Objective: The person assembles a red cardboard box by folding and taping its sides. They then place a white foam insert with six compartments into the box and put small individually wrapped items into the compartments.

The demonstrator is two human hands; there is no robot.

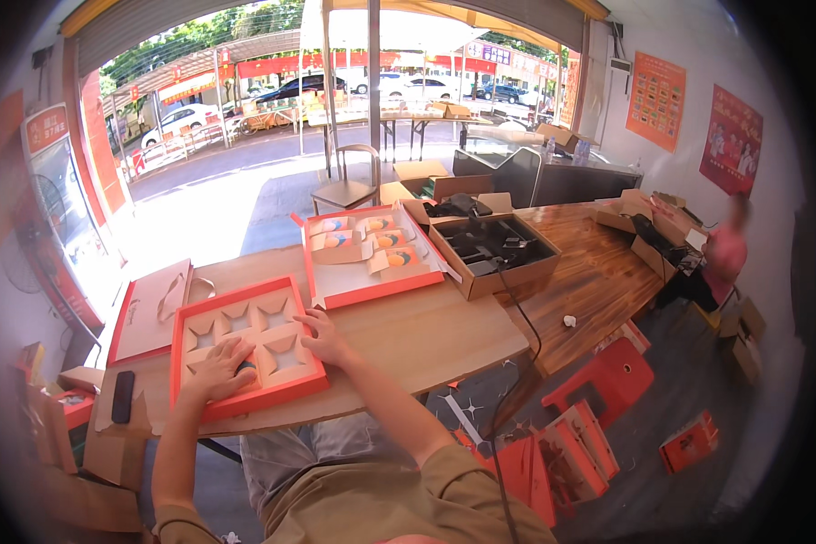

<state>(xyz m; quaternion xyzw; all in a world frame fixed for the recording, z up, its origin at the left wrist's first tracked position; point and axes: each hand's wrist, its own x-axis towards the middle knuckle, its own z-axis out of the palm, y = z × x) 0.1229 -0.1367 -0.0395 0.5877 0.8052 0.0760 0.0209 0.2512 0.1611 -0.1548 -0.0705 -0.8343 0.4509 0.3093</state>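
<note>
Head view | I see two hands laid flat, fingers spread, gripping nothing: left hand [218,370] and right hand [325,337] press on one red cardboard tray [245,349] with star-cut cells, near the wooden table [426,331] edge | one more open red box [372,254] holding four round orange pieces | one brown carton [492,252] of black parts

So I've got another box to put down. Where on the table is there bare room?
Bare wood lies right of the orange tray, in front of the open orange box, and on the dark tabletop past the cardboard box. The left end is crowded: lid, black phone.
</note>
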